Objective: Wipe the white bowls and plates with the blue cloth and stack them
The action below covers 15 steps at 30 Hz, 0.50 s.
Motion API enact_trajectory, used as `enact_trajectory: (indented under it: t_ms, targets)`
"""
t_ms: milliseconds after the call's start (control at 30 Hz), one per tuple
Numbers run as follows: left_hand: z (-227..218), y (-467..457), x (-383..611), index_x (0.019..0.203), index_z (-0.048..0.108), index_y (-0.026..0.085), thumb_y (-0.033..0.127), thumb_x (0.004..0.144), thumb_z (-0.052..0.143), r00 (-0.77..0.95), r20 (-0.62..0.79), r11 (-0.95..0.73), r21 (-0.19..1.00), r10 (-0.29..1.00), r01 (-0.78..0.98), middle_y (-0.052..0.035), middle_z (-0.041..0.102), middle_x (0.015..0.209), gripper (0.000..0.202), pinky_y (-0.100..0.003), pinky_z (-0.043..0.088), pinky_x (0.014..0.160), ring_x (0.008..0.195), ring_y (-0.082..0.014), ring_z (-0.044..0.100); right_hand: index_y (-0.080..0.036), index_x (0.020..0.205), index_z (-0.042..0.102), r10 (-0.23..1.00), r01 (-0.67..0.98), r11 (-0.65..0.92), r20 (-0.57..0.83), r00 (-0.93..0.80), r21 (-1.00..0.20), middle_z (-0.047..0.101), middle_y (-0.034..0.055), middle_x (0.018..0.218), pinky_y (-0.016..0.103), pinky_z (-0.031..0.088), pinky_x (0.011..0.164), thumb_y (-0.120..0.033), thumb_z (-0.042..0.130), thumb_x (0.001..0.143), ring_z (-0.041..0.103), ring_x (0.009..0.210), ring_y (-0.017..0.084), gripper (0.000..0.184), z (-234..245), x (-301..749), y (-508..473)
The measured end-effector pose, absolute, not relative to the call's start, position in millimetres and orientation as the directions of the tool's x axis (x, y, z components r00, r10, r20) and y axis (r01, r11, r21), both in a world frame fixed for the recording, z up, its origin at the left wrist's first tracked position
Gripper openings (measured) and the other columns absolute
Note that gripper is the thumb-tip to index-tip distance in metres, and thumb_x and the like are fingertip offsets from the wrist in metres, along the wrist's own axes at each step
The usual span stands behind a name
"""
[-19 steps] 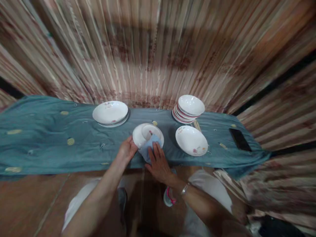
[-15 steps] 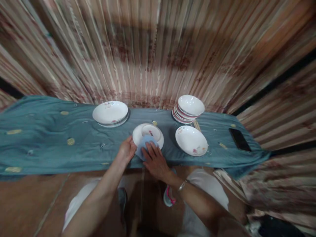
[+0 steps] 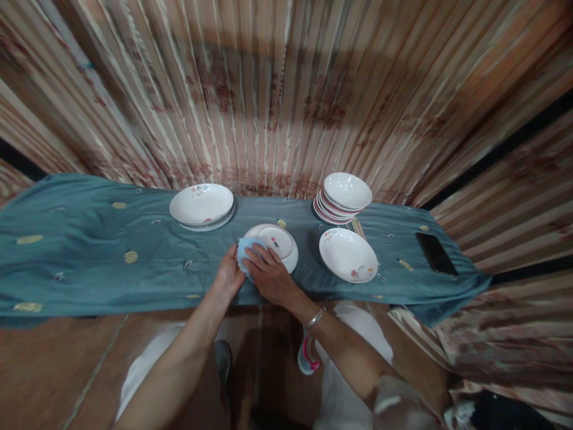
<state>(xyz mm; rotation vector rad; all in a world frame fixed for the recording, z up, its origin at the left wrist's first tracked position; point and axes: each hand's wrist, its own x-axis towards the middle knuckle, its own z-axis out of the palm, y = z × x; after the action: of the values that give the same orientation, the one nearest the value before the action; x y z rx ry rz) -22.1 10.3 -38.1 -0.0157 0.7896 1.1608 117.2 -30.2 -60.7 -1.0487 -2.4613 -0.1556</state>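
Tablecloth (image 3: pixel 102 269) edge near upturned dish (image 3: pixel 283 246)

cloth (image 3: pixel 246 245): matt, soft-looking fabric | upturned dish (image 3: pixel 276 240): smooth glazed ceramic | stacked bowls (image 3: pixel 347 190): glossy ceramic | tablecloth (image 3: pixel 98 251): creased fabric, faint sheen | curtain (image 3: pixel 264 89): pleated fabric | bracelet (image 3: pixel 316 317): shiny metal
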Motion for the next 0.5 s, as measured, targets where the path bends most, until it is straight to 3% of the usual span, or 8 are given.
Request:
enact_trajectory:
  t_ms: [300, 500]
  targets:
    - [-29.7, 6.1, -14.6, 0.120, 0.061, 0.009, 0.021, 0.101, 0.035, 0.030, -0.632, 0.326, 0.358, 0.775, -0.875, -0.0027, 0.070, 0.067, 0.034, -0.019, 0.056, 0.057, 0.054, -0.0123, 0.066, -0.016, 0.113, 0.064, 0.688, 0.720, 0.685, 0.428, -0.586, -0.115, 0.062, 0.0101, 0.136, 0.046, 0.032, 0.114, -0.021, 0.048, 0.100, 0.041, 0.139, 0.026, 0.021, -44.9, 96.3, -7.2]
    - [-25.5, 2.1, -10.2, 0.115, 0.064, 0.010, 0.026, 0.101, 0.035, 0.052, -0.638, 0.343, 0.343, 0.769, -0.875, -0.0057, 0.074, 0.073, 0.036, -0.027, 0.059, 0.077, 0.072, -0.0176, 0.073, -0.015, 0.109, 0.064, 0.772, 0.786, 0.599, 0.374, -0.514, -0.156, 0.064, 0.0106, 0.128, 0.045, 0.031, 0.112, -0.025, 0.052, 0.098, 0.042, 0.135, 0.027, 0.018, -34.7, 84.5, 6.0]
